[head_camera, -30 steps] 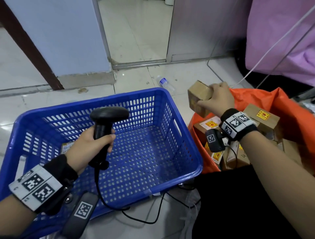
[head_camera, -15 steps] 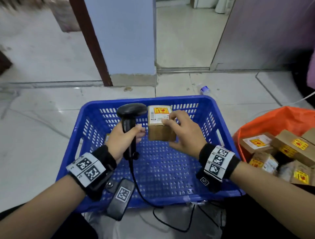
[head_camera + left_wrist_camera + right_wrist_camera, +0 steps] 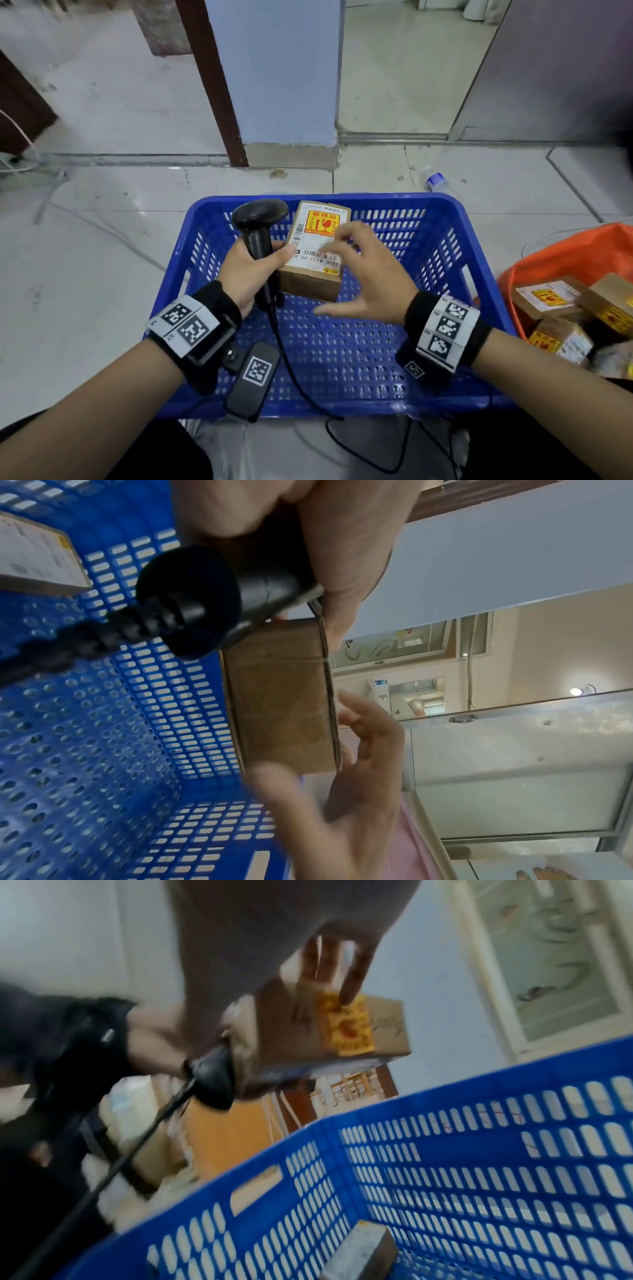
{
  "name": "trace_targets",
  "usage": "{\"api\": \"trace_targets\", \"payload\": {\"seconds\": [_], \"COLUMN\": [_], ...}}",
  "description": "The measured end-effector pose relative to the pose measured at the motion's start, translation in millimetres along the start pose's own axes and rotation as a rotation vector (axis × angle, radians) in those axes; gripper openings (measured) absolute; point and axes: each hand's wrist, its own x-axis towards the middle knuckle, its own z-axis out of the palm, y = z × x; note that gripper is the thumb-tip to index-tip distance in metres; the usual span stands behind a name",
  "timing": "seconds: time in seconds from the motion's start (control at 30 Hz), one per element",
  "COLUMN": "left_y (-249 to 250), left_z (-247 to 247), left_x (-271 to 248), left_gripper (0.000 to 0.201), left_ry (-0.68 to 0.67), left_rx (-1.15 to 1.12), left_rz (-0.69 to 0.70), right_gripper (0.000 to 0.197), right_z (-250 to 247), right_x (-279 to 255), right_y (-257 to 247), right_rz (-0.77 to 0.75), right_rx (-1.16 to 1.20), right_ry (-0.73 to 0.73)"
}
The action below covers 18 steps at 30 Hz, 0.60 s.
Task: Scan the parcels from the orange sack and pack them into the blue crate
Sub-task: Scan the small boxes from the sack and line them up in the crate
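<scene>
left hand [image 3: 247,274] is wrapped round the black scanner [image 3: 259,222] handle, fingers curled tight on it, and the thumb is pressing the near left corner of the cardboard parcel [image 3: 317,251] against it. the parcel hangs above the far middle of the blue crate [image 3: 455,274], label face up, yellow sticker at the far end, barcode nearer. right hand [image 3: 368,279] is just right of the parcel, fingers spread and loose, thumb pointing left under the box's near edge; whether any fingertip touches the label i cannot tell, it's blurred. from the left wrist view, the parcel's plain brown side [image 3: 284,696] sits between the scanner base [image 3: 192,607] and the open right hand [image 3: 359,777]. another parcel [image 3: 37,561] lies inside the crate at its left wall, also seen low in the right wrist view [image 3: 363,1250]. orange sack [image 3: 579,253] on the floor to the right, with more labelled boxes [image 3: 544,298] in it. scanner cable [image 3: 291,363] trails over the crate's near rim.
</scene>
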Motion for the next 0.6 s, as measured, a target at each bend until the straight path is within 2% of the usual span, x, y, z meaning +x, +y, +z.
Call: {"api": "trace_targets", "payload": {"seconds": [0.07, 0.13, 0.2, 0.27, 0.33, 0.4, 0.43, 0.5, 0.6], "left_y": [2, 5, 7, 7, 7, 6, 5, 5, 3], "left_z": [-3, -2, 0, 1, 4, 6, 7, 8, 4], "left_x": [-1, -4, -8, -12, -15, -17, -18, -19, -13], "left_gripper": [0.038, 0.037, 0.037, 0.044, 0.058, 0.061, 0.059, 0.059, 0.065], "left_ry": [-0.035, -0.087, -0.169, -0.278, -0.364, -0.423, -0.442, -0.457, -0.358], "left_rx": [0.027, 0.068, 0.112, 0.151, 0.197, 0.230, 0.231, 0.230, 0.219], "left_rz": [-0.007, -0.006, -0.002, -0.025, -0.048, -0.059, -0.061, -0.056, -0.033], "right_gripper": [0.086, 0.085, 0.078, 0.078, 0.072, 0.046, 0.034, 0.024, 0.024], "right_z": [-15, -28, -39, -49, -52, -48, -45, -40, -43], "right_x": [6, 11, 16, 18, 19, 17, 16, 12, 10], "right_y": [9, 20, 32, 44, 53, 59, 61, 64, 74], "right_rz": [0.193, 0.379, 0.539, 0.645, 0.720, 0.779, 0.794, 0.812, 0.880], "right_rx": [0.135, 0.248, 0.439, 0.574, 0.689, 0.816, 0.862, 0.907, 0.917], "right_ry": [0.026, 0.033, -0.057, -0.214, -0.442, -0.674, -0.743, -0.764, -0.614]}}
